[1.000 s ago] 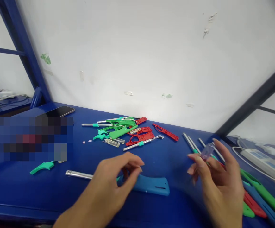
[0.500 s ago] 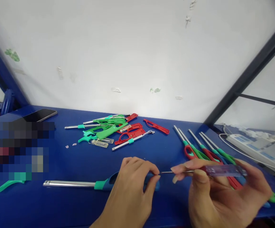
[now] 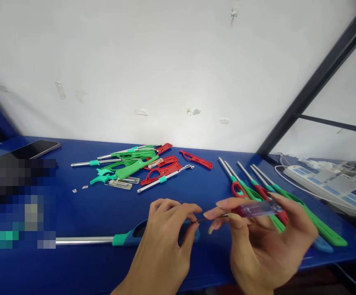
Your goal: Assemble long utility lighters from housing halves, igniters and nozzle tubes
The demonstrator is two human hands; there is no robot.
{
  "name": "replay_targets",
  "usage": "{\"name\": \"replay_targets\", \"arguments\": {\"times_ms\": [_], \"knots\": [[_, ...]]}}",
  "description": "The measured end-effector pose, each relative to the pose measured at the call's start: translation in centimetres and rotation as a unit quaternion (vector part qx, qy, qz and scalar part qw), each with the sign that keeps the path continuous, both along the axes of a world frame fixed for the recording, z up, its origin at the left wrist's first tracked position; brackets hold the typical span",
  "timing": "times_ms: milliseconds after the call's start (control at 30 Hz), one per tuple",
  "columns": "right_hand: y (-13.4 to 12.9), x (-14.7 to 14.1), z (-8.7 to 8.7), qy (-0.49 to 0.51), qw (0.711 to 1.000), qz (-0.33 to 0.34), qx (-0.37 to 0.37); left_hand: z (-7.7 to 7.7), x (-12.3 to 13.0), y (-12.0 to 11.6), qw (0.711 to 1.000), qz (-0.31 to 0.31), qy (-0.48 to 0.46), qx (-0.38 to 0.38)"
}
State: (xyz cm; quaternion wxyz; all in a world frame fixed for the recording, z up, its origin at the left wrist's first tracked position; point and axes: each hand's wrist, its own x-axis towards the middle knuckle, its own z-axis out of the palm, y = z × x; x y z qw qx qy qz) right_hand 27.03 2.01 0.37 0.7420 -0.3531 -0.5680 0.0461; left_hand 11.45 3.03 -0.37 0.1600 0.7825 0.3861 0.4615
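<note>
A blue lighter (image 3: 131, 237) with a long metal tube lies on the blue table, its tube pointing left. Over its handle rests my left hand (image 3: 171, 241), thumb and index finger pinched at the tip of a screwdriver; anything tiny between them is too small to make out. My right hand (image 3: 266, 241) holds the screwdriver (image 3: 257, 209) by its clear purple handle, the shaft pointing left to the left fingertips. Behind lie green half-shells (image 3: 137, 167), red half-shells (image 3: 165, 170) and clear fuel tanks (image 3: 120, 184).
Several lighters (image 3: 325, 225) lie side by side at the right. A power strip (image 3: 313, 180) with cables is beyond them. At the back left is a phone (image 3: 39, 149). A red shell (image 3: 196, 159) lies near the wall, and part of the left side is pixelated.
The view has shifted, so most things sit further left. My right hand has come closer to my left, and the screwdriver is now tilted with its handle higher.
</note>
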Motion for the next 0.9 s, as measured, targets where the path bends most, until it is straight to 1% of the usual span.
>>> {"name": "replay_targets", "arguments": {"times_ms": [200,433,533,633,733,900], "knots": [[0.2,0.1,0.1,-0.001,0.999,0.051,0.007,0.5,0.1,-0.2,1.0,0.013,0.016,0.02],[-0.3,-0.6,0.1,0.007,0.997,0.064,-0.029,0.1,0.3,-0.1,0.999,0.01,0.027,0.031],[-0.3,-0.7,0.1,0.009,0.996,0.069,-0.052,-0.1,0.3,0.0,0.999,-0.002,0.032,0.005],[0.1,-0.2,-0.1,-0.029,0.993,0.1,-0.052,-0.2,0.1,0.1,0.999,-0.017,0.038,-0.03],[0.5,0.2,-0.2,-0.055,0.99,0.118,-0.051,-0.2,0.0,0.1,0.998,-0.028,0.037,-0.033],[0.4,0.3,-0.2,-0.046,0.99,0.12,-0.057,-0.4,-0.2,-0.4,0.997,-0.03,0.044,-0.048]]}}
